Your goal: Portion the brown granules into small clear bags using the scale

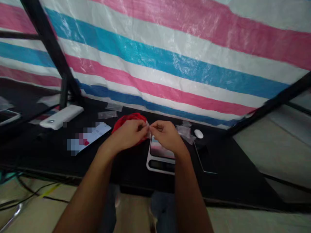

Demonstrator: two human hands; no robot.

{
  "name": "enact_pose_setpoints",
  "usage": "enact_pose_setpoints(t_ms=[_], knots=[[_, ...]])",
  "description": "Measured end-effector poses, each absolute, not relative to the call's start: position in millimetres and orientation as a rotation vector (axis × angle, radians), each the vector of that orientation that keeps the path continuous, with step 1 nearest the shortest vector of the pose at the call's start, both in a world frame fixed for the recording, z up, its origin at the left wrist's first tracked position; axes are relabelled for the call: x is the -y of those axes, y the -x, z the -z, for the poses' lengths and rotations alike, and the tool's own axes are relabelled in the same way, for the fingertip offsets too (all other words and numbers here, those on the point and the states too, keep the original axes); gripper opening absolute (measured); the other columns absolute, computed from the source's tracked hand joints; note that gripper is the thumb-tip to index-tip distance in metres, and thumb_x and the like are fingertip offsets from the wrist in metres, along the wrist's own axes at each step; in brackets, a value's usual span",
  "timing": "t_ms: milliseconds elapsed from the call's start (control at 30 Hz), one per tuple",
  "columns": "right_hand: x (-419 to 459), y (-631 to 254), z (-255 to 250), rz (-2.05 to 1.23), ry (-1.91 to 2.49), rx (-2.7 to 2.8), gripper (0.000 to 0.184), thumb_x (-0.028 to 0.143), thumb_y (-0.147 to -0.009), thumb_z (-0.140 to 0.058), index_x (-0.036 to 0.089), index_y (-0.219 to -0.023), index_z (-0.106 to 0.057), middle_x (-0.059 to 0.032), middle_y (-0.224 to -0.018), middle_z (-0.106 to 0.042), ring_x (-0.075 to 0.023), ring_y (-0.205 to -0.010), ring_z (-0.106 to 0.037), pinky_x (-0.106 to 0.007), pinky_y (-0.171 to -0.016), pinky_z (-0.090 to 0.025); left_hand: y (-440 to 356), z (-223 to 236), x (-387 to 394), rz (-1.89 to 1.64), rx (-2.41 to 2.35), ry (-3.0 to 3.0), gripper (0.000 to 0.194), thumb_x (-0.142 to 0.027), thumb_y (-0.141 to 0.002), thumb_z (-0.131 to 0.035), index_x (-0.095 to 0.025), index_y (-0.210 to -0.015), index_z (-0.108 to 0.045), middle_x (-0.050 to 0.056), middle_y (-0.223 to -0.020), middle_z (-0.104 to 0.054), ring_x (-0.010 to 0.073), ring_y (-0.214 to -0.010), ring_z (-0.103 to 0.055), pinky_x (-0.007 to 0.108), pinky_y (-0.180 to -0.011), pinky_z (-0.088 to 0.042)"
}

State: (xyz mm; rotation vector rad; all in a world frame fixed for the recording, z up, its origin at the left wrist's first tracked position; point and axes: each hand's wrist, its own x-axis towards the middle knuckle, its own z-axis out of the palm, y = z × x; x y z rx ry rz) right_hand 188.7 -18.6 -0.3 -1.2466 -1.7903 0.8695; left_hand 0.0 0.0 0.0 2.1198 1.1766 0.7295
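Note:
Both hands meet above the table's middle, fingertips pinched close together. My left hand (136,132) and my right hand (165,132) each grip an edge of a small clear plastic bag (148,127); its contents, if any, are too small to make out. Beneath my right hand lies a small flat scale (160,160) with a shiny plate and a dark display strip, partly covered by the hand and forearm. A crumpled red plastic bag (125,120) rests behind my left hand.
Left on the black table (131,168) lie a lit phone (93,136) and a white oblong device (62,116). Clear bags (107,114) lie behind. Rightward are more clear bags (184,131), a white oval object (198,134) and a dark flat device (204,157). A striped sheet (170,64) hangs behind.

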Motion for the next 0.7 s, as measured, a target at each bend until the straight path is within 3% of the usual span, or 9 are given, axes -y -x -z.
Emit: enact_pose_setpoints(t_ms=[267,433,500,567,633,700], knots=[[19,-192,-1,-0.582,1.465,1.857,0.011,0.021,-0.081,-0.066,0.020,-0.071,-0.070,-0.0001,-0.069,-0.072,-0.0148,-0.063,-0.063,-0.026,-0.059,-0.040,-1,-3,-3,-0.747,-1.121,-2.045,0.024,-0.039,-0.088,-0.053,-0.022,-0.072,-0.060,0.001,-0.072,-0.068,0.0201,-0.071,-0.063,0.032,-0.067,-0.043],[16,-199,1,-0.634,1.455,1.793,0.012,0.022,-0.083,-0.064,0.019,-0.075,-0.071,-0.0036,-0.075,-0.077,-0.0172,-0.071,-0.070,-0.026,-0.063,-0.047,8,-10,1,-0.694,-1.216,-2.101,0.030,-0.042,-0.090,-0.054,-0.023,-0.067,-0.057,0.000,-0.069,-0.066,0.0195,-0.068,-0.062,0.033,-0.065,-0.042],[16,-198,2,-0.655,1.425,1.780,0.013,0.022,-0.083,-0.062,0.019,-0.074,-0.072,-0.0040,-0.075,-0.077,-0.0174,-0.071,-0.071,-0.026,-0.064,-0.049,11,-9,3,-0.712,-1.218,-2.122,0.023,-0.039,-0.091,-0.055,-0.023,-0.077,-0.063,0.001,-0.080,-0.072,0.0212,-0.075,-0.066,0.034,-0.070,-0.047],[15,-195,3,-0.681,1.399,1.767,0.014,0.021,-0.081,-0.061,0.019,-0.073,-0.072,-0.0034,-0.074,-0.076,-0.0172,-0.070,-0.070,-0.026,-0.064,-0.050,12,-6,4,-0.784,-1.157,-2.143,0.022,-0.036,-0.089,-0.060,-0.022,-0.104,-0.070,0.005,-0.105,-0.077,0.0243,-0.094,-0.072,0.036,-0.084,-0.054],[14,-192,2,-0.749,1.357,1.731,0.014,0.019,-0.080,-0.060,0.019,-0.072,-0.071,-0.0024,-0.073,-0.075,-0.0166,-0.068,-0.069,-0.026,-0.064,-0.050,11,-1,4,-0.874,-1.073,-2.199,0.054,-0.038,-0.084,-0.072,-0.021,-0.135,-0.063,0.010,-0.137,-0.071,0.0291,-0.122,-0.068,0.040,-0.103,-0.054],[14,-189,0,-0.837,1.312,1.673,0.014,0.020,-0.080,-0.058,0.019,-0.074,-0.071,-0.0013,-0.072,-0.074,-0.0155,-0.066,-0.068,-0.025,-0.063,-0.051,10,4,2,-0.915,-1.026,-2.243,0.077,-0.044,-0.079,-0.082,-0.020,-0.148,-0.055,0.014,-0.151,-0.062,0.0324,-0.134,-0.062,0.043,-0.113,-0.049]])
